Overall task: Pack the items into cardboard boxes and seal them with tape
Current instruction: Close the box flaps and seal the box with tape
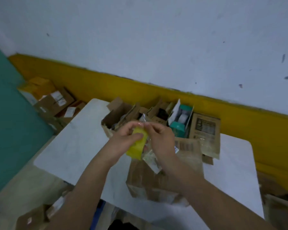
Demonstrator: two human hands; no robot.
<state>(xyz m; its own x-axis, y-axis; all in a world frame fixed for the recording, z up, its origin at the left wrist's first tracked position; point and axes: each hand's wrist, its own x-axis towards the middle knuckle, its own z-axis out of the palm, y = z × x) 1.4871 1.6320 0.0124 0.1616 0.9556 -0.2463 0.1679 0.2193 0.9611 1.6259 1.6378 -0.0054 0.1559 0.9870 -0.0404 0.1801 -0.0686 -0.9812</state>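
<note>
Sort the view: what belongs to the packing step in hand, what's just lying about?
In hand: yellow flat packet in clear plastic wrap, held by left hand and right hand; brown cardboard box beneath them.
Lying about: open brown cardboard carton of goods behind; teal-and-white boxed product; printed brown carton; labelled cardboard boxes on the floor.

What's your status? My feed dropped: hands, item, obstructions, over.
Left hand grips flat yellow packet; right hand pinches its clear wrapper. Held over brown cardboard box on white table. Nothing between packet and box.
</note>
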